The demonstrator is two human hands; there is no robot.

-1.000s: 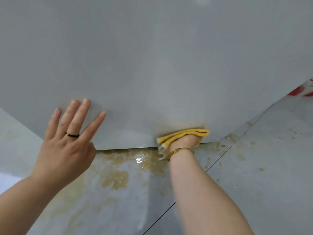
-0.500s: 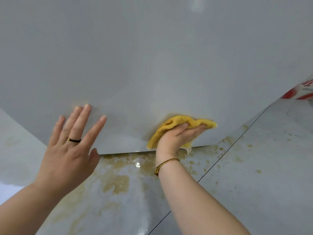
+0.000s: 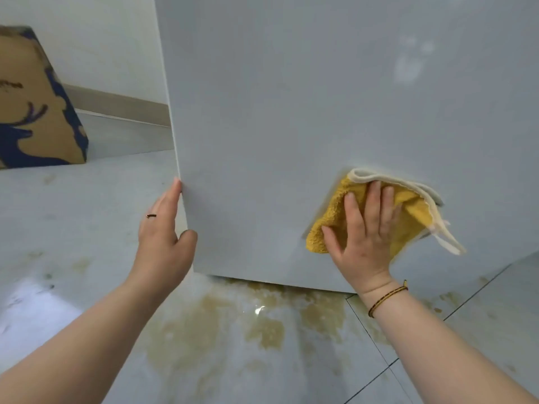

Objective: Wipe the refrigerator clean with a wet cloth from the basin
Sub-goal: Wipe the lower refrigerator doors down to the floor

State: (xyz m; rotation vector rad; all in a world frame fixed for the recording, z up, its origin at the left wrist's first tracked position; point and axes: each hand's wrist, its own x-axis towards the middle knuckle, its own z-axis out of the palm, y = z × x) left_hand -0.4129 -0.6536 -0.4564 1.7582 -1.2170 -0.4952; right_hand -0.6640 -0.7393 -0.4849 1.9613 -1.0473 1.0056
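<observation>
The pale grey refrigerator [image 3: 291, 112] fills most of the view, and I see its flat side down to the bottom edge. My right hand [image 3: 364, 234] presses a folded yellow cloth [image 3: 414, 217] with a white hem flat against the lower part of that panel. The fingers are spread over the cloth. My left hand [image 3: 163, 237], wearing a dark ring, rests on the refrigerator's left vertical edge with the thumb on the panel face and the fingers around the corner. The basin is not in view.
The tiled floor [image 3: 87, 228] beneath the refrigerator carries brownish stains and a wet patch [image 3: 262, 316]. A brown and dark blue cardboard box [image 3: 32, 112] stands at the far left against the white wall.
My right hand has carried the cloth up from the bottom edge onto the panel. My left hand has gone from lying flat on the panel to the left edge. The view now takes in that edge and the box.
</observation>
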